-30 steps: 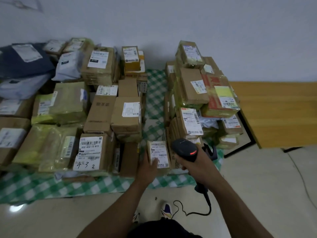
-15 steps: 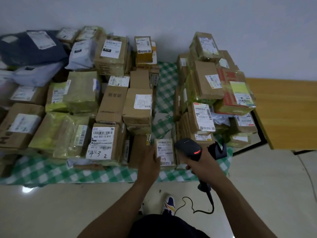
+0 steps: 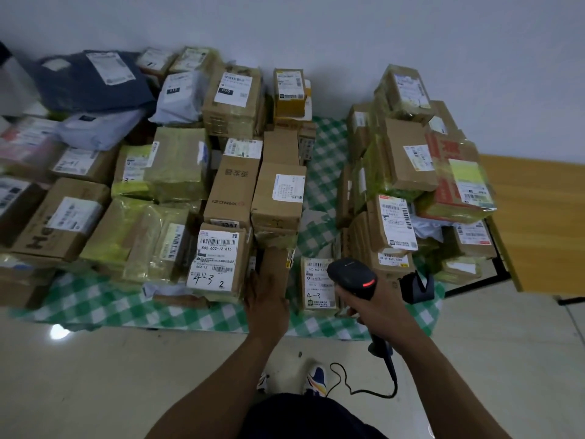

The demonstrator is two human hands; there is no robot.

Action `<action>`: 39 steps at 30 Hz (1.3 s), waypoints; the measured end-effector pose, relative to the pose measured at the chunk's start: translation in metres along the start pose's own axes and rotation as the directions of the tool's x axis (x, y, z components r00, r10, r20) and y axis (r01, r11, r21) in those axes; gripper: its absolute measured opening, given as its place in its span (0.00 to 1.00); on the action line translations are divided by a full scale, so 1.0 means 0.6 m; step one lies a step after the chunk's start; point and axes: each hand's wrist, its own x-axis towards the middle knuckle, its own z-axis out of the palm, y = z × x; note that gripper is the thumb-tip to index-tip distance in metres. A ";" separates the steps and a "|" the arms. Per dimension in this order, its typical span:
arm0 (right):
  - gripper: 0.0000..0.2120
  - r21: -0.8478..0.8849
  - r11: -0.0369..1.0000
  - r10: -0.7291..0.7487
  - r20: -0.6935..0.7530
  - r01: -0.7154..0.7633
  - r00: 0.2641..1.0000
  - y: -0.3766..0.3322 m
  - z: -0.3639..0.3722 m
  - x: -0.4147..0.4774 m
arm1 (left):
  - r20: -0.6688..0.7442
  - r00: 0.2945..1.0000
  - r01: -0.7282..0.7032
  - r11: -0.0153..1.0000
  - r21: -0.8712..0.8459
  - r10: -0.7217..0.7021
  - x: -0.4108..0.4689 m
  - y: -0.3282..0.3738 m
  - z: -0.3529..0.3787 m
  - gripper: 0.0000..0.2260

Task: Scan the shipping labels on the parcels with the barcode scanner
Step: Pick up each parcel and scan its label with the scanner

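Scanner (image 3: 351, 275) sits gripped in our right hand (image 3: 378, 310) over the 4-3 parcel (image 3: 318, 285) up front. Left hand (image 3: 267, 301) rests flat on plain box (image 3: 278, 263): prob light, stiff cardboard, we grab it by the sides.

A green-and-white checked cloth (image 3: 319, 166) lay spread over a glossy pale floor (image 3: 126, 381), reaching back to a plain white wall (image 3: 316, 26). At the right, just beside the cloth, stood a light wooden surface (image 3: 538, 217). A blue, white and orange shoe (image 3: 316, 377) rested on the floor.
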 end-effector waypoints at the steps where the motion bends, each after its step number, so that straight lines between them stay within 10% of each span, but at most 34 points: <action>1: 0.08 0.004 1.000 -0.001 -0.007 0.001 1.000 -0.002 -0.001 0.001 | -0.023 1.000 -0.015 1.000 -0.025 0.015 0.000 0.005 -0.012 0.30; 6: 0.13 0.013 1.000 -0.014 -0.052 0.014 0.999 0.000 -0.014 0.017 | -0.263 0.946 -0.280 0.888 -0.365 0.191 0.020 0.088 -0.143 0.22; 10: 0.15 0.047 0.998 -0.036 -0.063 0.039 0.997 -0.013 -0.022 0.021 | -0.477 0.864 -0.313 0.914 -0.259 0.161 0.078 0.151 -0.253 0.25; 17: 0.18 0.051 0.997 -0.058 -0.078 0.062 0.995 -0.014 -0.024 0.026 | -0.015 1.000 0.007 0.999 -0.041 -0.008 0.167 0.151 -0.290 0.46; 26: 0.14 0.115 0.988 -0.096 -0.097 0.107 0.991 -0.041 -0.042 0.016 | -0.116 0.991 0.037 0.973 -0.228 -0.065 0.128 0.157 -0.316 0.40; 29: 0.18 0.193 0.971 -0.112 -0.168 0.144 0.979 -0.051 -0.049 0.014 | -0.132 0.988 0.007 0.871 -0.491 -0.082 0.073 0.161 -0.321 0.36; 34: 0.30 0.275 0.933 -0.139 -0.320 0.233 0.937 -0.064 -0.043 0.003 | 0.034 0.999 0.026 0.339 -0.940 0.016 -0.019 0.158 -0.294 0.29; 39: 0.21 0.341 0.888 -0.188 -0.348 0.310 0.919 -0.083 -0.044 -0.015 | 0.021 0.999 0.007 0.441 -0.898 0.027 -0.050 0.140 -0.264 0.31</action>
